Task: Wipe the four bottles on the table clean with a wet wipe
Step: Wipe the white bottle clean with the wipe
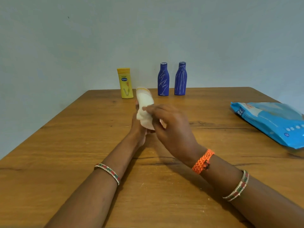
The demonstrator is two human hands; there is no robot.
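STEP: wiping bottle 1 | left hand grips white bottle | right hand presses wet wipe | NEXT: likely yellow bottle

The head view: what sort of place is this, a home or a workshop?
Probably a room in a home, though I cannot be sure. A plain wooden table stands against a bare painted wall, with a yellow lotion bottle and a blue pack of wet wipes on it.

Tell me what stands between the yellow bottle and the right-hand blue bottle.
In the head view, the other blue bottle stands between the yellow bottle and the right-hand blue bottle.
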